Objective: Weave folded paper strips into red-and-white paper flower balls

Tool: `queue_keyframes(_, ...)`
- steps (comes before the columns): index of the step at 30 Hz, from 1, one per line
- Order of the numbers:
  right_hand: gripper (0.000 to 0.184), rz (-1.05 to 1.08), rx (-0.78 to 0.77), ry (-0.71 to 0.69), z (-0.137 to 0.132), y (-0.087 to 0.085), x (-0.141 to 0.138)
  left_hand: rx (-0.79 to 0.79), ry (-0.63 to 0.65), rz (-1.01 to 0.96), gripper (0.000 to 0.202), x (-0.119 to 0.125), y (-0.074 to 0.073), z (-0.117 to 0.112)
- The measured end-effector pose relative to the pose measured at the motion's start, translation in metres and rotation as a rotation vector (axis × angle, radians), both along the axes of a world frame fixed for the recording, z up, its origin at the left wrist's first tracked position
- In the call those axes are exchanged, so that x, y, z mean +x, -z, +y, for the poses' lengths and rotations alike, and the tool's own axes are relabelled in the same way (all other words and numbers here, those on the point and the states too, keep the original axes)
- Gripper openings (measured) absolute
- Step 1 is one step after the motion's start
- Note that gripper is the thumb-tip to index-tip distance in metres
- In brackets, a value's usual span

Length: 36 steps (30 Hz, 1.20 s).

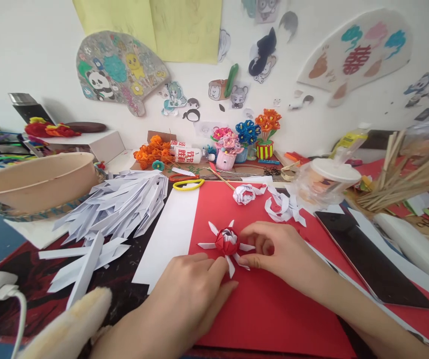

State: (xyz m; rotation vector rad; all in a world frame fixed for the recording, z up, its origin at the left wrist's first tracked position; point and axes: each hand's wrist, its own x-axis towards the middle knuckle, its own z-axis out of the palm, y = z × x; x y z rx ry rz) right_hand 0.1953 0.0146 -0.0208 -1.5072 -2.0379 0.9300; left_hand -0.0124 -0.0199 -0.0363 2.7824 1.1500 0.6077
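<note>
A small red and white paper flower (226, 241), with narrow white petals spread round it, rests on a red sheet of paper (274, 309). From the lower left, my left hand (199, 284) is curled against the flower's near side, its fingertips partly hidden at the lower petals. On the other side, my right hand (270, 249) has thumb and fingers bent round the right petals. Behind them lies a white paper rose (245, 194) on a stick, beside a curled white paper strip (280, 207).
Left are a pile of folded white paper strips (124, 204) and a beige bowl (35, 179). Yellow-handled scissors (188, 184) lie at the sheet's far edge. Right are a dark phone-like slab (371, 259) and a lidded cup (330, 174). Small flower pots (226, 159) line the wall.
</note>
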Motion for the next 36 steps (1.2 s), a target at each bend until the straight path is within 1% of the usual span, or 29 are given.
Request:
queue_keyframes(3, 0.027, -0.023, 0.147, 0.038, -0.002, -0.001, 0.002, -0.077, 0.001, 0.028, 0.018, -0.004, -0.010, -0.001)
queue_keyframes(5, 0.026, -0.069, 0.289, 0.098, -0.005, -0.002, 0.001, -0.116, 0.003, 0.026, 0.015, -0.007, -0.017, -0.002)
queue_keyframes(7, 0.027, -0.121, 0.393, 0.134, -0.011, -0.003, -0.001, -0.097, -0.017, 0.008, 0.015, -0.010, -0.022, -0.001)
queue_keyframes(8, 0.032, -0.140, 0.409, 0.109, -0.015, -0.003, -0.004, -0.057, -0.045, -0.010, 0.016, -0.011, -0.023, 0.000)
queue_keyframes(9, 0.037, -0.139, 0.407, 0.054, -0.018, -0.001, -0.006, -0.002, -0.084, -0.024, 0.019, -0.012, -0.023, 0.001)
queue_keyframes(11, 0.040, -0.137, 0.460, -0.035, -0.024, 0.003, -0.012, 0.083, -0.153, 0.002, 0.017, -0.013, -0.021, 0.004)
queue_keyframes(14, 0.034, -0.183, 0.640, -0.056, -0.029, 0.013, -0.019, 0.090, -0.169, 0.090, 0.013, -0.011, -0.015, 0.007)
queue_keyframes(16, 0.028, -0.242, 0.699, -0.058, -0.029, 0.018, -0.020, 0.085, -0.186, 0.117, 0.013, -0.009, -0.012, 0.009)
queue_keyframes(19, 0.022, -0.287, 0.688, -0.059, -0.026, 0.020, -0.020, 0.092, -0.286, 0.119, 0.013, -0.008, -0.011, 0.011)
queue_keyframes(21, 0.020, -0.283, 0.646, -0.058, -0.025, 0.018, -0.018, 0.042, -0.320, 0.120, 0.010, -0.007, -0.011, 0.013)
queue_keyframes(23, 0.018, -0.288, 0.593, -0.046, -0.023, 0.016, -0.017, -0.042, -0.295, 0.125, 0.012, -0.006, -0.011, 0.016)
queue_keyframes(25, 0.015, -0.316, 0.574, 0.001, -0.021, 0.014, -0.015, -0.127, -0.254, 0.124, 0.018, -0.004, -0.011, 0.018)
queue_keyframes(27, 0.013, -0.350, 0.605, 0.080, -0.019, 0.014, -0.014, -0.178, -0.236, 0.109, 0.023, -0.002, -0.011, 0.018)
queue_keyframes(30, 0.013, -0.389, 0.644, 0.185, -0.014, 0.015, -0.013, -0.199, -0.226, 0.084, 0.024, -0.001, -0.011, 0.018)
queue_keyframes(33, 0.013, -0.370, 0.555, 0.160, -0.008, 0.016, -0.012, -0.196, -0.206, 0.072, 0.025, -0.001, -0.009, 0.017)
queue_keyframes(36, 0.005, -0.242, 0.420, 0.082, -0.003, 0.016, -0.012, -0.187, -0.187, 0.065, 0.026, -0.001, -0.008, 0.016)
